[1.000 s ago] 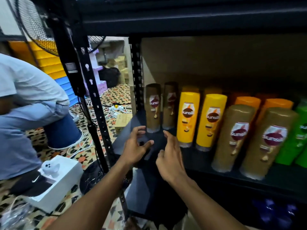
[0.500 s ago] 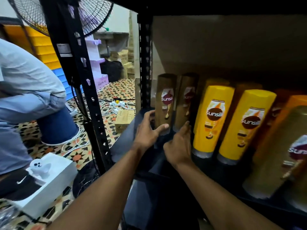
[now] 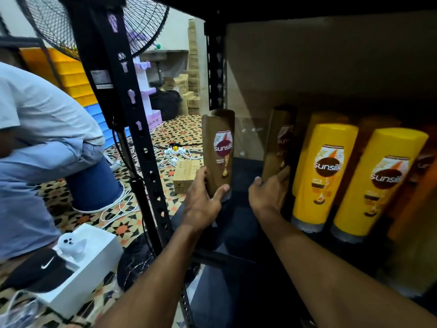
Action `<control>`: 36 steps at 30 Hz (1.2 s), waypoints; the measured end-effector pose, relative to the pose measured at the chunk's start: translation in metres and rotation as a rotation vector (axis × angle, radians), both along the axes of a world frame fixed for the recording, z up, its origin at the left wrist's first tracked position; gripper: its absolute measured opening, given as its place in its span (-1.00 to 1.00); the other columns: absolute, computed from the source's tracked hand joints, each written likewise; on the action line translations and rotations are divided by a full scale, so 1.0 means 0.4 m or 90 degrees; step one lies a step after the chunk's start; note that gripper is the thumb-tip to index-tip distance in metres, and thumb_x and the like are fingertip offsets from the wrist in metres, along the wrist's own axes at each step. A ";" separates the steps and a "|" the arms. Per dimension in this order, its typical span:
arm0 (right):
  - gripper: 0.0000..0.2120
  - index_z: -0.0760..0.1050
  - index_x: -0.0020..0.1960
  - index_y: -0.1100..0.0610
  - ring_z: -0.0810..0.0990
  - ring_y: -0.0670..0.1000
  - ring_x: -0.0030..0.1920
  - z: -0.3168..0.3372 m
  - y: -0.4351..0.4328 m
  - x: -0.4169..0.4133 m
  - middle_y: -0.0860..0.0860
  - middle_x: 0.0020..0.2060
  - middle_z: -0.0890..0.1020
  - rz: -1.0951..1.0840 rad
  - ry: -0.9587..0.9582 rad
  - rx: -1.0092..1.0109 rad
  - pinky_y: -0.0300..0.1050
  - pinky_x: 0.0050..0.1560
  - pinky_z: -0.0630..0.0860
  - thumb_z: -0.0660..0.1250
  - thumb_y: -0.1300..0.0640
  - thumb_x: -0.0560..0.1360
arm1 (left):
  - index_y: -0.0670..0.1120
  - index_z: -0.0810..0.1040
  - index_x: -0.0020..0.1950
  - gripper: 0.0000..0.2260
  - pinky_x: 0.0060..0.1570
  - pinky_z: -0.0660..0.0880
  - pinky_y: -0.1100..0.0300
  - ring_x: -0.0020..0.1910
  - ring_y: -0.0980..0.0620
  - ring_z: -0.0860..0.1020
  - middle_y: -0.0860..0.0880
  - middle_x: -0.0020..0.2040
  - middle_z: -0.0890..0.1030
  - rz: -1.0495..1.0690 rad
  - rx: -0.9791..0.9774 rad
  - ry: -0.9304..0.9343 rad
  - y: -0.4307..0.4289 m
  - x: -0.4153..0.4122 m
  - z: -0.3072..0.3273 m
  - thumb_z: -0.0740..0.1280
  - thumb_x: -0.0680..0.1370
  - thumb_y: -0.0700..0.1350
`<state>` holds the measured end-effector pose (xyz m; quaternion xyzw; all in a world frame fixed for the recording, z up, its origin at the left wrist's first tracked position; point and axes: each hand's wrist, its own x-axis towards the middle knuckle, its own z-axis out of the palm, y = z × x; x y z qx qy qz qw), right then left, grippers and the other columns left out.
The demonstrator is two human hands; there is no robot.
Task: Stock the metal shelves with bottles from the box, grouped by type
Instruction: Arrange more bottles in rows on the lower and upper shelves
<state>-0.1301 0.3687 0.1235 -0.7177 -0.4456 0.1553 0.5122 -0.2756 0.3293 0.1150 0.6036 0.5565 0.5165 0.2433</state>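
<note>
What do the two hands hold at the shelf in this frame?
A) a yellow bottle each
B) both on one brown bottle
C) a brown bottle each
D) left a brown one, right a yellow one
C: the left hand grips the left brown bottle and the right hand grips the right brown bottle, while the yellow bottles stand untouched beside them.

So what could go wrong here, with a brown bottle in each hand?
The left hand grips the left brown bottle low, near the open end of the shelf, so it might tip off the side. The right hand holds the right brown bottle close beside the yellow bottles; a nudge could topple them.
</note>
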 end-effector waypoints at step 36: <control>-0.25 0.29 0.50 0.19 0.51 0.24 0.31 -0.016 -0.075 -0.011 0.21 0.34 0.52 -0.049 0.017 0.084 0.05 0.23 0.45 0.51 -0.03 0.45 | 0.06 0.45 0.32 -0.56 0.03 0.61 0.22 0.07 0.22 0.63 0.12 0.14 0.66 0.009 0.000 -0.021 0.024 0.012 0.007 0.52 0.50 -0.08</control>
